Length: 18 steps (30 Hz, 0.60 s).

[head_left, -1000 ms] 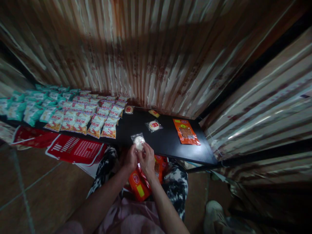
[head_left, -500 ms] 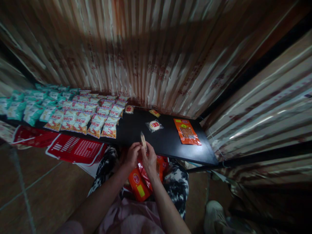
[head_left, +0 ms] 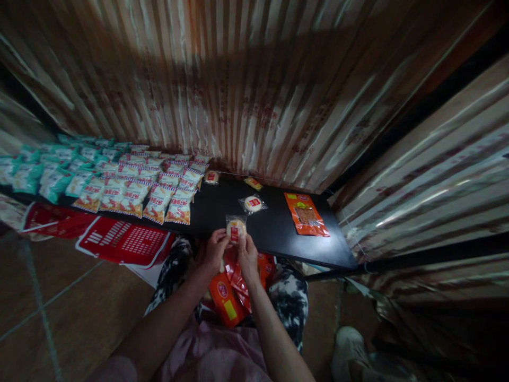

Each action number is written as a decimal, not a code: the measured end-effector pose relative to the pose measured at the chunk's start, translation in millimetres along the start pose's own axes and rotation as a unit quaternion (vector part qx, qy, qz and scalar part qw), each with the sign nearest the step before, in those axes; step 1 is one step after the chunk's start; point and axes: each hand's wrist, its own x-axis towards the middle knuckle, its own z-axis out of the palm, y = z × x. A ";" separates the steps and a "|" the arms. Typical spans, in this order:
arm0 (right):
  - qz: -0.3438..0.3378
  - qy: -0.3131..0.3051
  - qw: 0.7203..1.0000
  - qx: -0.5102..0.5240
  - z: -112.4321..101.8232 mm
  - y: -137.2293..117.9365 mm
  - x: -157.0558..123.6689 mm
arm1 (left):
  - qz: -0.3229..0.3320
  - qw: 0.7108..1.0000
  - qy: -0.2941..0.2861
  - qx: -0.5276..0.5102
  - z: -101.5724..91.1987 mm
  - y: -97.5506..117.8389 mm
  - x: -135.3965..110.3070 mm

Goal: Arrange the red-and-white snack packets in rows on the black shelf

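Observation:
Both my hands hold one small clear-wrapped round cake point(head_left: 236, 228) upright, label side toward me, just above the near edge of the black table point(head_left: 274, 233). My left hand point(head_left: 215, 250) pinches its lower left corner and my right hand point(head_left: 247, 250) pinches its lower right corner. A second wrapped round cake point(head_left: 252, 203) lies on the table just beyond. An orange opened bag point(head_left: 226, 300) rests in my lap under my hands.
Rows of red-orange snack packets point(head_left: 159, 193) and teal packets point(head_left: 43, 172) cover the table's left part. An orange flat packet point(head_left: 306, 214) lies at the right. A red basket point(head_left: 123, 241) sits on the floor at left. Striped curtain surrounds the table.
The wrapped cake was turned over in my hands, from white back, through edge-on, to label facing me, and lifted slightly toward the table.

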 end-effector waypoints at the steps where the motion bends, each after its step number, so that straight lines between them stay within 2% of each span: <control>1: -0.005 -0.003 1.000 -0.003 0.1 0.2 -0.1 | 0.002 1.000 0.005 0.007 -0.9 0.1 0.5; 8: -0.082 0.068 0.987 -0.123 -1.1 3.1 5.5 | 0.028 0.997 0.038 0.057 -4.4 3.7 5.3; 14: -0.092 0.045 0.977 -0.185 -4.0 2.7 11.6 | 0.079 0.990 0.050 0.107 -10.6 3.2 16.1; 18: -0.071 0.036 0.978 -0.190 -2.5 -0.3 17.3 | 0.118 0.982 0.053 0.138 -14.5 3.3 25.2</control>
